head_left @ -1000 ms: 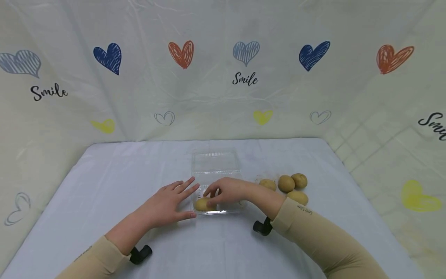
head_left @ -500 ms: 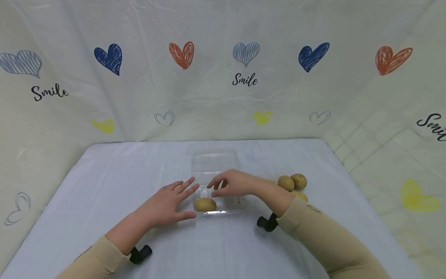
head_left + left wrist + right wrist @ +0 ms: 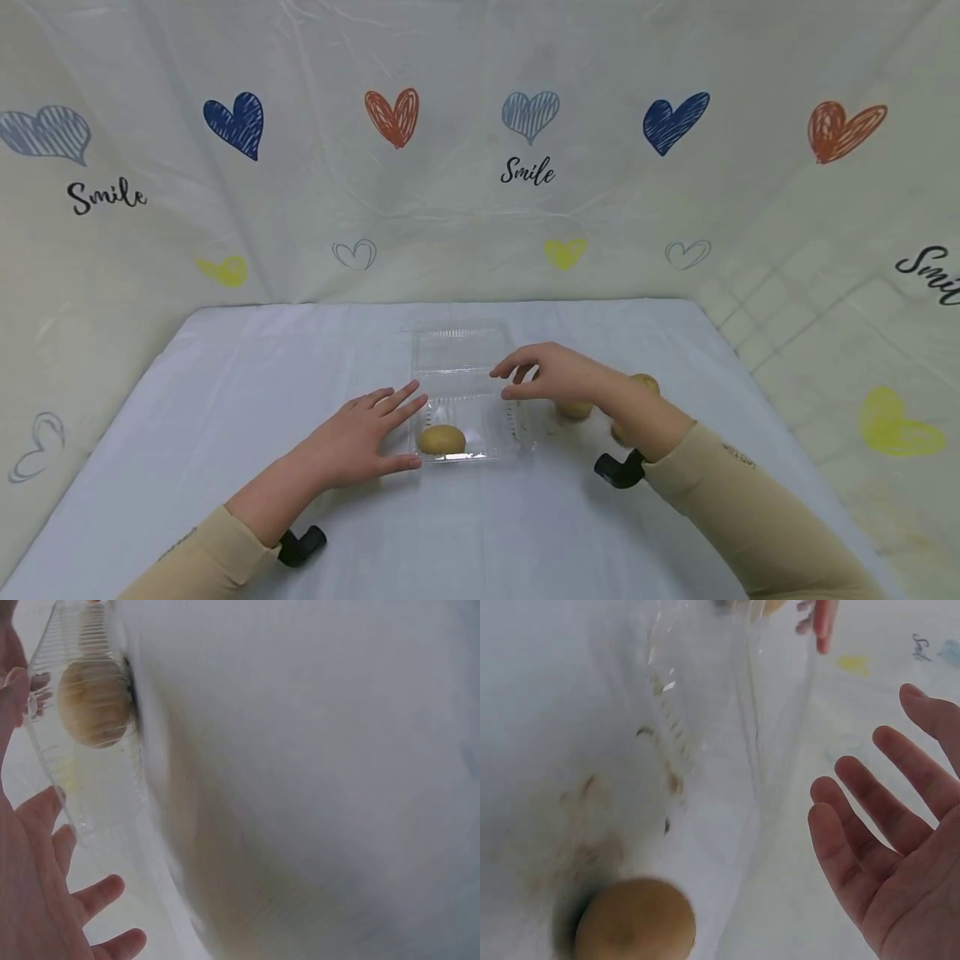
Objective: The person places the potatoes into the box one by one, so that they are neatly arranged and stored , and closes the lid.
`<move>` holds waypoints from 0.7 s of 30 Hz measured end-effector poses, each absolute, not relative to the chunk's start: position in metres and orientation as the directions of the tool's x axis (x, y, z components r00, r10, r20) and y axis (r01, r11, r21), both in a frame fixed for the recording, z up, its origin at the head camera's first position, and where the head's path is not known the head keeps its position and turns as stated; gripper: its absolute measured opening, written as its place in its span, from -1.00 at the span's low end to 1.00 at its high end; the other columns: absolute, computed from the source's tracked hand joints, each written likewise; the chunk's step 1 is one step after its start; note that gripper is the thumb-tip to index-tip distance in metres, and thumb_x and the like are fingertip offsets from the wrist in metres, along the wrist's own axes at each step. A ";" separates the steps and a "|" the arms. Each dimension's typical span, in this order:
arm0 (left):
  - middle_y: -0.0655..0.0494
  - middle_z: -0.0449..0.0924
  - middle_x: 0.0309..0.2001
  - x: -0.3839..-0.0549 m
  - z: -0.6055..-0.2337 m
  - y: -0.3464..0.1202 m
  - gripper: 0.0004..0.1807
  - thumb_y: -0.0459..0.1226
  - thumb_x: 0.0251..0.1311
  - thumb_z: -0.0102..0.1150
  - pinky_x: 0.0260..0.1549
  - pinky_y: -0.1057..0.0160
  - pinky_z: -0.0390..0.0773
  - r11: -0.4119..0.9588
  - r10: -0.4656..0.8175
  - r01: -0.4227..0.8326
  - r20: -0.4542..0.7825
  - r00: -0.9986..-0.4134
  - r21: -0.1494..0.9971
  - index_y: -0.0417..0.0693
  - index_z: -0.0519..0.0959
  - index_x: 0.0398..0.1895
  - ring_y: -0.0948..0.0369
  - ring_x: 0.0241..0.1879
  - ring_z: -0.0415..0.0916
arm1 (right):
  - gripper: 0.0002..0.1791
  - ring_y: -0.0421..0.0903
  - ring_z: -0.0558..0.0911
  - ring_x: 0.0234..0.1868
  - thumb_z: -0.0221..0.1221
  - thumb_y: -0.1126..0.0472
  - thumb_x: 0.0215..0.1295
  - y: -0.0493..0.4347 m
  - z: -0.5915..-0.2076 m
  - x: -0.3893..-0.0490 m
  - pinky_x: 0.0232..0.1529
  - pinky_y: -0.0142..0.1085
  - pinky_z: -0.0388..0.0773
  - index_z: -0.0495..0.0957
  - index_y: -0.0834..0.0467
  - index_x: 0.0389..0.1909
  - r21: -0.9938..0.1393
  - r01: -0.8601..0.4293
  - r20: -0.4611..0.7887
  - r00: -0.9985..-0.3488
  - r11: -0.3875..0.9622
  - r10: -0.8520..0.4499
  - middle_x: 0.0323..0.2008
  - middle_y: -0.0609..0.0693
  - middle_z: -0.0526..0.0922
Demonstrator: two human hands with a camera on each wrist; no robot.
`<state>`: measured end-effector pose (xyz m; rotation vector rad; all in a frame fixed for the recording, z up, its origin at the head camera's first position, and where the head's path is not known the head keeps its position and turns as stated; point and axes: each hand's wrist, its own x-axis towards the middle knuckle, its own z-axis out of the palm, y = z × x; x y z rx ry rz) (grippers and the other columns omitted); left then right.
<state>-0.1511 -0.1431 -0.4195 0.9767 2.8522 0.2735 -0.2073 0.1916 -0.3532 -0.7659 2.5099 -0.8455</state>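
A clear plastic clamshell box (image 3: pixel 480 425) lies on the white cloth with its lid (image 3: pixel 461 348) folded back. One potato (image 3: pixel 442 440) rests in its front left corner, and shows through the ribbed wall in the left wrist view (image 3: pixel 94 703). My left hand (image 3: pixel 358 442) is spread at the box's left edge, thumb and fingertips at its rim. Above the box's right side hovers my right hand (image 3: pixel 558 372), fingers loosely bent and holding nothing. In the right wrist view, a loose potato (image 3: pixel 636 921) lies below that hand (image 3: pixel 900 832).
Right of the box, more potatoes (image 3: pixel 574 410) lie on the cloth, partly hidden by the right forearm. Brown dirt specks (image 3: pixel 589 847) mark the cloth beside the box. A curtain (image 3: pixel 465 208) with printed hearts hangs behind the table.
My right hand has let go of the potato in the box, lifted, and moved right toward the loose potatoes. The left hand has stayed in place.
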 end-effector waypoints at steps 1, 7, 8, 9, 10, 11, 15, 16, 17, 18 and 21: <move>0.24 -0.15 0.60 -0.151 -0.419 -0.143 0.00 0.44 0.17 -0.03 0.35 -0.16 0.17 0.775 0.618 0.598 -0.048 -0.784 0.205 0.25 0.03 0.59 -0.03 0.48 0.08 | -0.65 -0.16 0.60 0.00 0.34 -0.01 0.27 0.197 -0.353 -0.207 0.02 -0.20 0.55 0.65 -0.11 0.08 -0.634 -0.364 -0.180 -0.788 0.682 -0.589 0.03 -0.23 0.65; 0.23 -0.16 0.60 -0.151 -0.420 -0.144 0.00 0.48 0.16 -0.11 0.35 -0.17 0.16 0.768 0.626 0.605 -0.048 -0.778 0.210 0.25 0.03 0.59 -0.03 0.48 0.06 | -0.64 0.01 0.56 0.08 0.35 -0.06 0.25 0.229 -0.354 -0.203 0.01 -0.14 0.52 0.65 -0.20 0.08 -0.579 -0.276 -0.226 -0.850 0.767 -0.476 0.02 -0.15 0.64; 0.23 -0.16 0.60 -0.151 -0.420 -0.144 0.00 0.48 0.16 -0.11 0.35 -0.16 0.16 0.767 0.627 0.605 -0.048 -0.778 0.212 0.25 0.03 0.59 -0.03 0.48 0.06 | -0.63 0.02 0.55 0.08 0.34 -0.07 0.25 0.234 -0.354 -0.202 0.01 -0.13 0.51 0.64 -0.20 0.08 -0.574 -0.260 -0.234 -0.856 0.776 -0.460 0.02 -0.11 0.63; 0.23 -0.16 0.60 -0.151 -0.421 -0.144 0.01 0.48 0.16 -0.12 0.35 -0.16 0.16 0.767 0.627 0.606 -0.047 -0.778 0.213 0.25 0.03 0.59 -0.02 0.48 0.06 | -0.62 0.02 0.54 0.08 0.34 -0.07 0.25 0.239 -0.355 -0.201 0.00 -0.13 0.51 0.64 -0.19 0.09 -0.572 -0.246 -0.242 -0.861 0.782 -0.448 0.03 -0.08 0.63; 0.23 -0.15 0.60 -0.151 -0.421 -0.143 0.01 0.49 0.16 -0.12 0.35 -0.17 0.16 0.766 0.628 0.607 -0.045 -0.777 0.213 0.25 0.04 0.59 -0.03 0.48 0.06 | -0.61 0.01 0.53 0.09 0.34 -0.07 0.26 0.245 -0.356 -0.200 0.00 -0.12 0.50 0.64 -0.17 0.11 -0.568 -0.239 -0.246 -0.864 0.788 -0.440 0.05 -0.06 0.62; 0.22 -0.15 0.60 -0.152 -0.421 -0.143 0.01 0.49 0.16 -0.12 0.35 -0.17 0.16 0.765 0.629 0.608 -0.044 -0.776 0.212 0.24 0.04 0.59 -0.03 0.48 0.06 | -0.59 0.02 0.53 0.09 0.33 -0.07 0.26 0.250 -0.357 -0.200 -0.01 -0.12 0.51 0.63 -0.14 0.13 -0.565 -0.233 -0.252 -0.865 0.792 -0.434 0.07 -0.03 0.61; 0.21 -0.13 0.60 -0.151 -0.421 -0.143 0.01 0.50 0.15 -0.15 0.35 -0.17 0.16 0.766 0.628 0.608 -0.043 -0.777 0.207 0.25 0.04 0.59 -0.02 0.48 0.06 | -0.52 0.00 0.52 0.09 0.33 -0.08 0.25 0.268 -0.359 -0.200 -0.03 -0.13 0.49 0.61 -0.07 0.17 -0.541 -0.237 -0.256 -0.868 0.807 -0.426 0.10 -0.02 0.60; 0.21 -0.13 0.60 -0.151 -0.421 -0.143 0.01 0.50 0.15 -0.15 0.35 -0.17 0.16 0.767 0.628 0.608 -0.043 -0.777 0.206 0.25 0.04 0.59 -0.02 0.48 0.07 | -0.52 -0.01 0.53 0.08 0.33 -0.08 0.25 0.272 -0.360 -0.200 -0.03 -0.14 0.49 0.61 -0.06 0.18 -0.535 -0.241 -0.255 -0.868 0.810 -0.427 0.11 -0.02 0.60; 0.21 -0.13 0.60 -0.151 -0.421 -0.143 0.01 0.50 0.15 -0.16 0.35 -0.17 0.16 0.767 0.627 0.607 -0.043 -0.778 0.207 0.25 0.04 0.59 -0.03 0.48 0.07 | -0.51 -0.01 0.53 0.06 0.33 -0.09 0.25 0.274 -0.360 -0.200 -0.05 -0.15 0.49 0.61 -0.03 0.18 -0.532 -0.250 -0.252 -0.865 0.809 -0.434 0.11 -0.01 0.61; 0.21 -0.13 0.60 -0.151 -0.421 -0.143 0.01 0.51 0.15 -0.16 0.35 -0.17 0.17 0.768 0.626 0.606 -0.042 -0.779 0.207 0.25 0.04 0.59 -0.03 0.48 0.07 | -0.51 -0.03 0.54 0.04 0.33 -0.08 0.25 0.276 -0.360 -0.201 -0.07 -0.16 0.49 0.61 -0.02 0.18 -0.530 -0.258 -0.248 -0.864 0.808 -0.439 0.11 -0.01 0.61; 0.20 -0.13 0.60 -0.151 -0.420 -0.143 0.01 0.50 0.16 -0.16 0.34 -0.17 0.17 0.768 0.626 0.606 -0.041 -0.778 0.207 0.24 0.05 0.59 -0.03 0.48 0.07 | -0.50 -0.05 0.54 -0.07 0.34 -0.07 0.24 0.280 -0.360 -0.202 -0.17 -0.19 0.49 0.61 -0.01 0.18 -0.525 -0.252 -0.266 -0.859 0.813 -0.438 0.09 -0.01 0.62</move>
